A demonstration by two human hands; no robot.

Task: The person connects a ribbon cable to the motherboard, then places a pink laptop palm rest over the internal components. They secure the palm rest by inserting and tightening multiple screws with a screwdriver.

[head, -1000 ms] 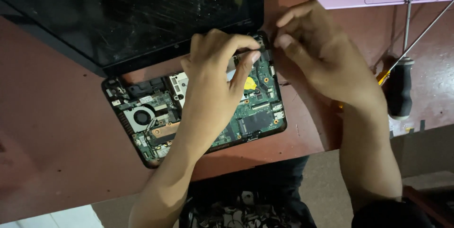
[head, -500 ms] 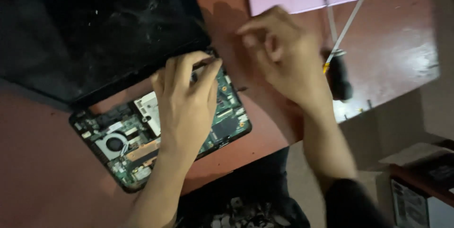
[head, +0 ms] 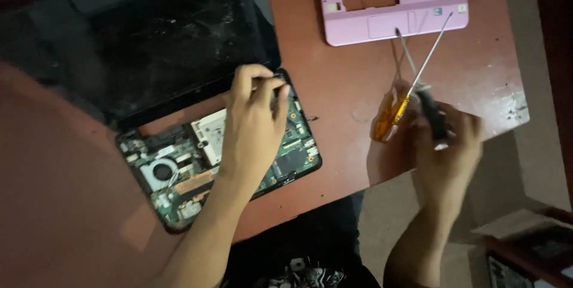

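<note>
An opened small laptop lies on the reddish table, its green motherboard [head: 179, 177] with a round fan bare and its dark cracked screen [head: 155, 43] folded back. My left hand [head: 253, 127] rests over the board, fingertips pinched at the right hinge corner of the base. My right hand [head: 447, 151], blurred, is off to the right at the table's front edge, its fingers curled around the black handle of a screwdriver [head: 433, 115]. An orange-handled screwdriver [head: 391, 118] lies just left of that hand, its shaft crossing the black one's.
A pink laptop palm-rest cover [head: 394, 22] with empty cut-outs lies at the far side of the table [head: 340, 85]. The table's right edge drops to the floor, where a cardboard box [head: 531, 246] stands at the lower right. My dark-clothed lap is below the front edge.
My right hand left the laptop's hinge corner and swung right to the screwdrivers, closing on the black handle. The left hand stayed at the hinge. The view shifted, showing more of the pink cover.
</note>
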